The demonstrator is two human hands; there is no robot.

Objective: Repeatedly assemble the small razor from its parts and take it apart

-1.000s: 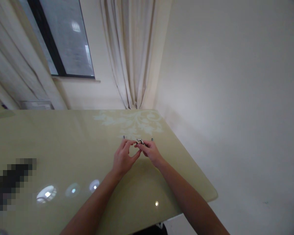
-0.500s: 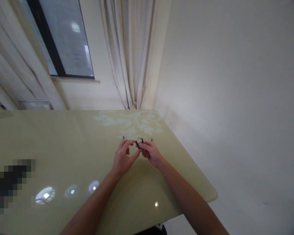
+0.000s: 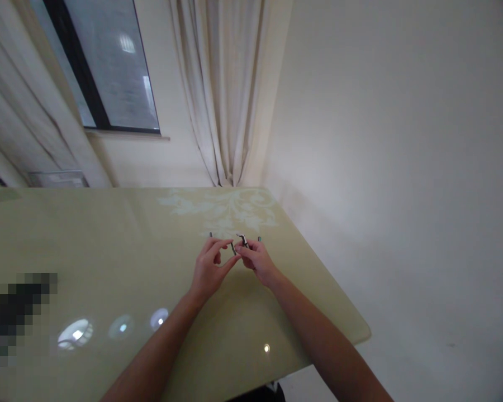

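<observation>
Close together over the table, my two hands work on small items. The thumb and forefinger of my left hand (image 3: 207, 271) pinch a small, thin dark piece (image 3: 233, 248) at its ends. Fingers of my right hand (image 3: 255, 259) are closed round a small black-and-silver item (image 3: 243, 240) with a thin bent tip; its kind is too small to tell. The right fingertips touch or nearly touch the dark piece. Beyond the left knuckles a short dark stub (image 3: 210, 234) shows, and another small dark stub (image 3: 259, 239) shows beyond the right hand. The hands partly hide both stubs.
The glossy pale-green table (image 3: 129, 245) carries a white floral pattern and lamp reflections. Its right edge runs beside a white wall (image 3: 394, 167). A pixelated dark shape (image 3: 19, 312) lies at the left. Curtains (image 3: 222, 89) and a window (image 3: 113, 67) are behind.
The dark piece in my left fingers has turned and now looks thinner. Both hands stay nearly in place, while the view has shifted slightly.
</observation>
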